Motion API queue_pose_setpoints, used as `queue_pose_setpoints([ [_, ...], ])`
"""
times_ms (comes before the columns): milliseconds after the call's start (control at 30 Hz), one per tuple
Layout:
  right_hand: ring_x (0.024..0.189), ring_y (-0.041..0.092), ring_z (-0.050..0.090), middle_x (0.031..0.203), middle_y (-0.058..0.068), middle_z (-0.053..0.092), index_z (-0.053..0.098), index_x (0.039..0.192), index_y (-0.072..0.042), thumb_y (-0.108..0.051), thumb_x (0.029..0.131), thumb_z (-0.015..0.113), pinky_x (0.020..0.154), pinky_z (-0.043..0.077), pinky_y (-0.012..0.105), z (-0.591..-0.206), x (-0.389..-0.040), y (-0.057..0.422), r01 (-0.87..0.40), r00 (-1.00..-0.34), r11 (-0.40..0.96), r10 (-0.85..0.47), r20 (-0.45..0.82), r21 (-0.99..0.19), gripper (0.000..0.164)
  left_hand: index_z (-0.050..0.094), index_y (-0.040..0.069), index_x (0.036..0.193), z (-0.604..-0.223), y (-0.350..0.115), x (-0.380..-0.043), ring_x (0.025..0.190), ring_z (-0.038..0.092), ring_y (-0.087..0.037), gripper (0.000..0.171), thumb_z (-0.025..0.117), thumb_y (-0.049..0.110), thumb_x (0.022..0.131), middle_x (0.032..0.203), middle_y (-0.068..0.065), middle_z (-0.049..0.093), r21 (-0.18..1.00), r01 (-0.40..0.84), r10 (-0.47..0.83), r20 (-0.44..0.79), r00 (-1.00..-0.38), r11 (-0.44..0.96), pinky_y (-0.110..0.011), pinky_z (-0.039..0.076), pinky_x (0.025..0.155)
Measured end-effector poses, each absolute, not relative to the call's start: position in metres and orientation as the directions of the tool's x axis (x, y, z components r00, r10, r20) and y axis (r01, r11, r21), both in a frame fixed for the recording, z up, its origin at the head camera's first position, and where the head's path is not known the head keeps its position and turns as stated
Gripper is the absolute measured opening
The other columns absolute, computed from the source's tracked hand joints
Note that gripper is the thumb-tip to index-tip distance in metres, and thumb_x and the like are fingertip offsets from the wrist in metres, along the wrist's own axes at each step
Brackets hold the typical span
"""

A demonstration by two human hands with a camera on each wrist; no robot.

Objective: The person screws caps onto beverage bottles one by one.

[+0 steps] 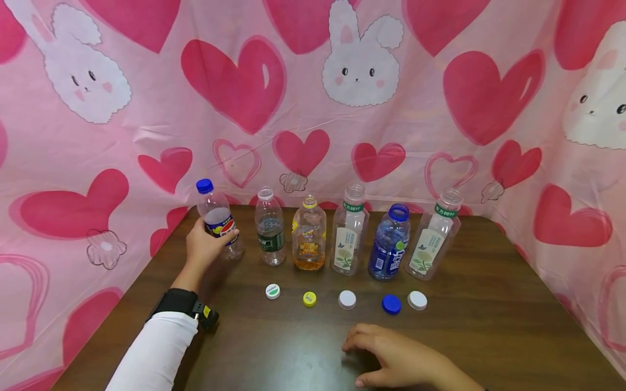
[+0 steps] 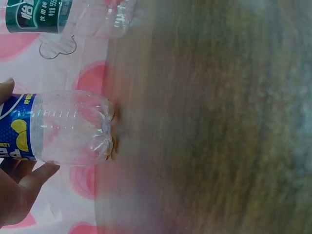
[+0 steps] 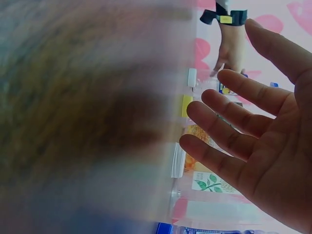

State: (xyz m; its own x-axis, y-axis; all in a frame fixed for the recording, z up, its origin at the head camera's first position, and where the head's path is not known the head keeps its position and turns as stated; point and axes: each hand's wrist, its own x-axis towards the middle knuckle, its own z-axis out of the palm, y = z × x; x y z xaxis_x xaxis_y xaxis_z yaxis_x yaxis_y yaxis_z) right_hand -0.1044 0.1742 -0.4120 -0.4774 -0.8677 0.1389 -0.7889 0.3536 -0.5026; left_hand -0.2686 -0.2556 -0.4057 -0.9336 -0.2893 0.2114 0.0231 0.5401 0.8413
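At the left end of a row of bottles, my left hand (image 1: 207, 244) grips a clear plastic bottle (image 1: 213, 209) with a blue cap and a blue label. In the left wrist view, thumb and fingers lie on opposite sides of that bottle (image 2: 73, 126), around its label. My right hand (image 1: 391, 355) hovers over the near part of the table, holding nothing. Its fingers are spread and relaxed in the right wrist view. Nearest to it lie a blue cap (image 1: 391, 304) and a white cap (image 1: 347, 300).
Several uncapped bottles stand in the row: a green-labelled one (image 1: 271, 239), one with amber liquid (image 1: 309, 244), a blue-labelled one (image 1: 388, 244) and two square ones (image 1: 348, 233). Before them lie a green-and-white cap (image 1: 273, 291), a yellow cap (image 1: 310, 299) and another white cap (image 1: 417, 300). A heart-patterned curtain (image 1: 303, 114) hangs behind.
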Motion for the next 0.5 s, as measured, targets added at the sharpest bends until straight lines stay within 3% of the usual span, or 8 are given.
queue_pose_setpoints([
  [500,0.109,0.005,0.054,0.119,-0.007,0.057,0.061,0.122,-0.016,-0.033,0.094,0.066,0.093,0.049,0.028,-0.4119,-0.1055,0.1732,-0.737,-0.464,0.339,-0.882,0.074,-0.585,0.034,0.03,0.002,0.145,-0.414,-0.2521,-0.2708,0.129,0.045,-0.042,0.086,0.079,0.034,0.082,0.139,-0.024,0.047,0.838,0.008,-0.261,0.178,-0.949,0.545,-0.056,0.035,0.107],
])
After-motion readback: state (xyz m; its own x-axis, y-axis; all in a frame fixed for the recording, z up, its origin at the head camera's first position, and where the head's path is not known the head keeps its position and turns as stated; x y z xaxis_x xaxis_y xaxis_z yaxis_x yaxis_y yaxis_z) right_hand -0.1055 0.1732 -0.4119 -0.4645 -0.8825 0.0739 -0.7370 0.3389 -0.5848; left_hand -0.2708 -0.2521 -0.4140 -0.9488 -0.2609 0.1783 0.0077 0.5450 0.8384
